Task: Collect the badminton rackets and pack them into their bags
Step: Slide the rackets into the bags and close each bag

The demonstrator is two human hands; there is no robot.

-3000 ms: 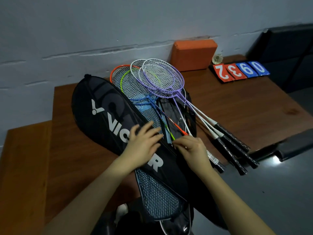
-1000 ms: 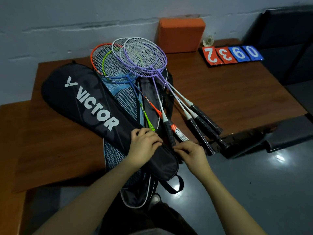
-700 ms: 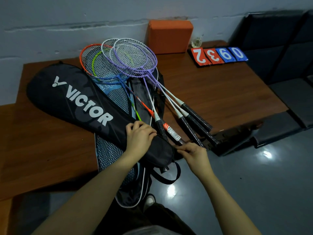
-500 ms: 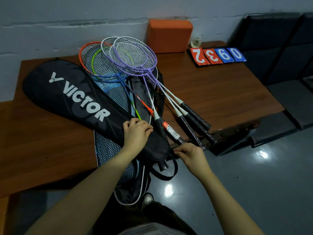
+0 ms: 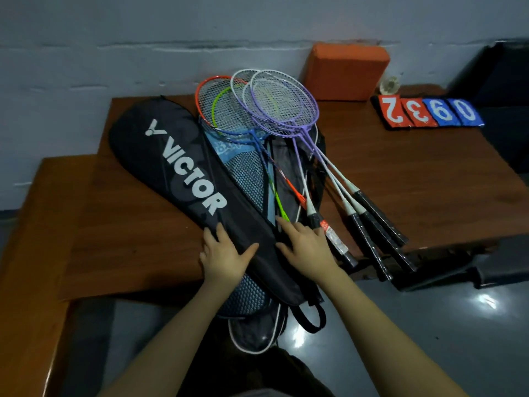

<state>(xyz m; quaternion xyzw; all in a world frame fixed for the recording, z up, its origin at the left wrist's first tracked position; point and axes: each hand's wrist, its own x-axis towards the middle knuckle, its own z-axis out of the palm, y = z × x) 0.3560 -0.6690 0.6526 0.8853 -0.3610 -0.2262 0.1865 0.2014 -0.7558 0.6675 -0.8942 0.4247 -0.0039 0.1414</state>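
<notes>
A black racket bag marked VICTOR (image 5: pixel 183 173) lies slanted across the brown table (image 5: pixel 415 179), its narrow end hanging over the near edge. My left hand (image 5: pixel 224 257) rests flat on the bag's narrow end, fingers spread. My right hand (image 5: pixel 307 247) lies flat beside it, fingers straight, on the bag's right edge by the racket handles. Several rackets (image 5: pixel 274 110) with purple, white, orange and green frames fan out to the right, black grips (image 5: pixel 378 227) pointing at the near edge. A blue mesh bag (image 5: pixel 246 173) and another black bag (image 5: pixel 286 173) lie under them.
An orange block (image 5: pixel 345 71) stands against the wall at the back. Red and blue number cards (image 5: pixel 429 113) lie at the back right, a shuttlecock (image 5: pixel 390 85) behind them. A lower wooden bench (image 5: pixel 31 253) adjoins on the left. Dark seats (image 5: pixel 503 78) are at right.
Both hands were curled on the bag's narrow end, the right one pinching at its edge; now both lie flat and spread on it. The view has shifted right.
</notes>
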